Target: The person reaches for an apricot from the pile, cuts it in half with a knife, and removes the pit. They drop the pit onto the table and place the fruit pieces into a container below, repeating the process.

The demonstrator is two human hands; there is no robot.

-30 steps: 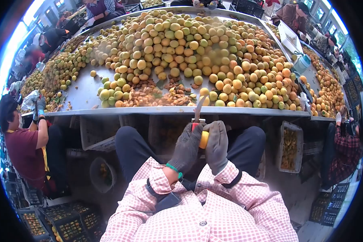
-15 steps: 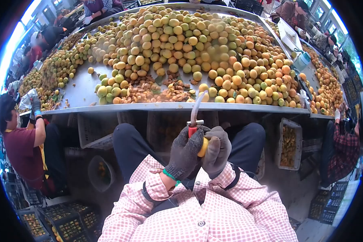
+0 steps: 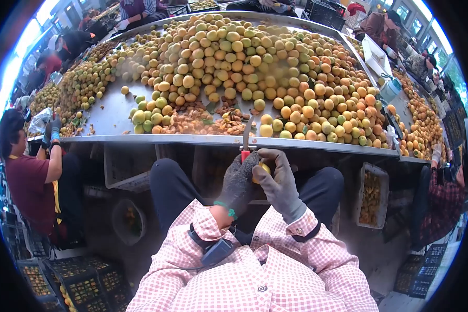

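Note:
My left hand (image 3: 237,179), in a dark grey glove, is closed around the red handle of a curved knife (image 3: 247,136). Its blade points up toward the table edge, and a small metal crosspiece sits at its base. My right hand (image 3: 282,182), in a lighter grey glove, pinches a yellow apricot (image 3: 265,167) between thumb and fingers, right beside the left hand. Much of that fruit is hidden by the gloves. Beyond the knife tip, a heap of orange-brown apricot pieces (image 3: 192,120) lies on the metal table (image 3: 114,118).
A large pile of whole apricots (image 3: 234,57) covers much of the table. Below the edge stand a crate of fruit (image 3: 372,195) at right and a white bucket (image 3: 129,221) at left. Co-workers sit on both sides, one in a maroon shirt (image 3: 28,182). Black crates (image 3: 86,281) stand lower left.
My right hand has opened outward a little and shifted right, its thumb and fingers now spread around the apricot. The knife blade stands more upright, and the whole view has shifted slightly.

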